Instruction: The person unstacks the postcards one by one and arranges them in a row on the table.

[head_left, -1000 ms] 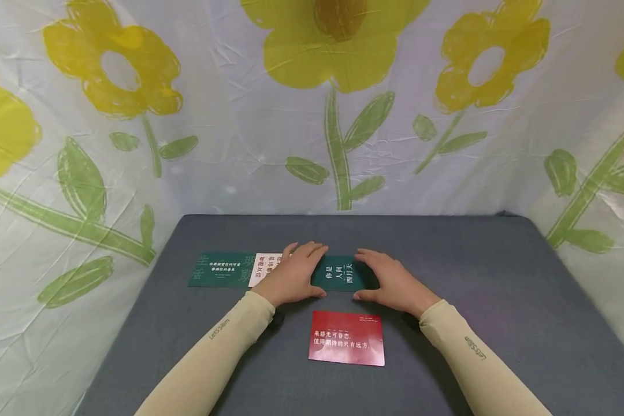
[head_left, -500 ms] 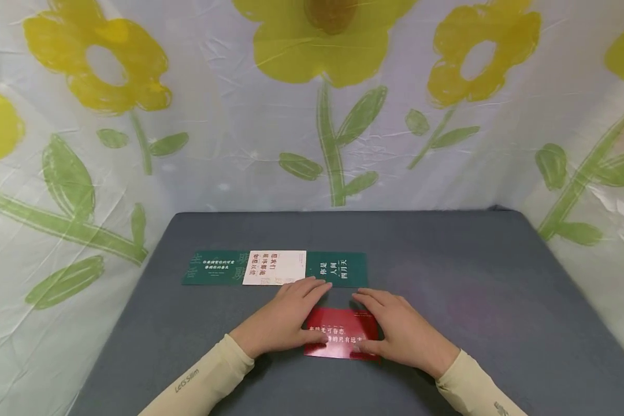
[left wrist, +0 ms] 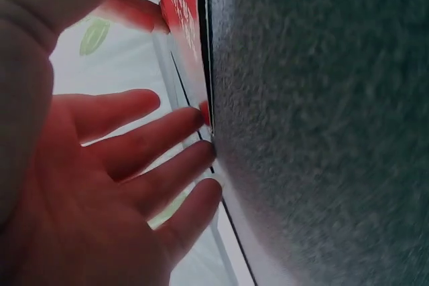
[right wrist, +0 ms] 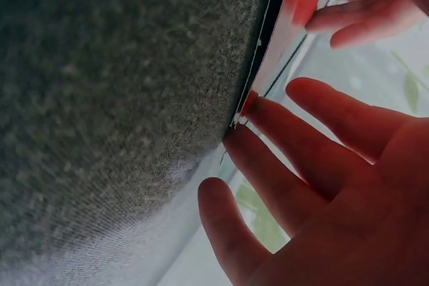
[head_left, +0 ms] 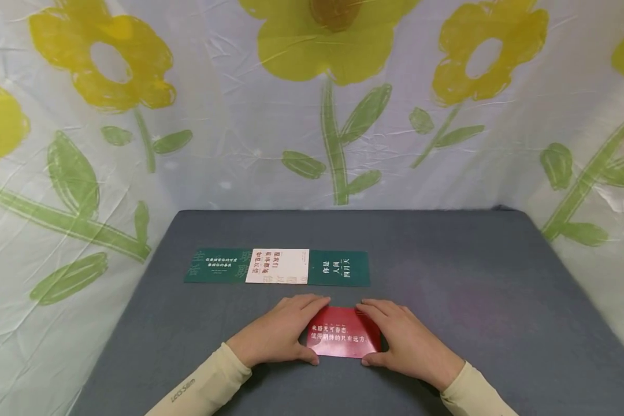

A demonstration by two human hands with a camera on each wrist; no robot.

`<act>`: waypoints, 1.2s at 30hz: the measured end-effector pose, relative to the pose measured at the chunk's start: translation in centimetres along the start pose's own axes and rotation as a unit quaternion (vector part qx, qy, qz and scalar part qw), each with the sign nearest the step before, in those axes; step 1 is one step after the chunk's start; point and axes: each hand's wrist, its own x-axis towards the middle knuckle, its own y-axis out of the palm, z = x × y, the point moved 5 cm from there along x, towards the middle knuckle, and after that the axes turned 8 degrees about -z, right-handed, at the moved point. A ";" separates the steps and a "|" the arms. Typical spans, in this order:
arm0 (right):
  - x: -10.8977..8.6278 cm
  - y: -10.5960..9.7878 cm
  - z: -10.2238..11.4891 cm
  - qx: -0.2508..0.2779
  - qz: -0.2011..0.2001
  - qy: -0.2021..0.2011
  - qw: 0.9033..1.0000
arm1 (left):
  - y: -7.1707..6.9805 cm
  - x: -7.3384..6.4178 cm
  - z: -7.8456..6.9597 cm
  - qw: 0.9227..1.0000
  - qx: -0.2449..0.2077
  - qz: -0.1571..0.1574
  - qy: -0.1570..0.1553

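Observation:
A red card (head_left: 343, 341) with white printed characters lies on the dark grey table, nearest the person. My left hand (head_left: 281, 330) is at its left side, thumb by the near corner and fingertips by the far one. On the opposite side my right hand (head_left: 408, 338) mirrors this at the right edge. In the left wrist view the fingers (left wrist: 167, 135) are spread and nearly straight, tips right at the card's corner. The right wrist view likewise has extended fingers (right wrist: 301, 152) meeting the card's edge.
Behind the red card, a row runs edge to edge: a green card (head_left: 218, 266), a white card (head_left: 277, 267) and another green card (head_left: 339, 268). A pale curtain (head_left: 229, 144) with yellow flowers hangs around the table (head_left: 473, 271).
Both hands have drawn back from the right-hand green card toward the red card. They first came over it, then spread to its two sides. The row behind is now uncovered.

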 end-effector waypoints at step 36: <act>3.9 -7.5 -13.3 0.023 -0.006 0.052 0.998 | 0.1 17.3 -4.0 0.999 -0.003 -0.024 0.029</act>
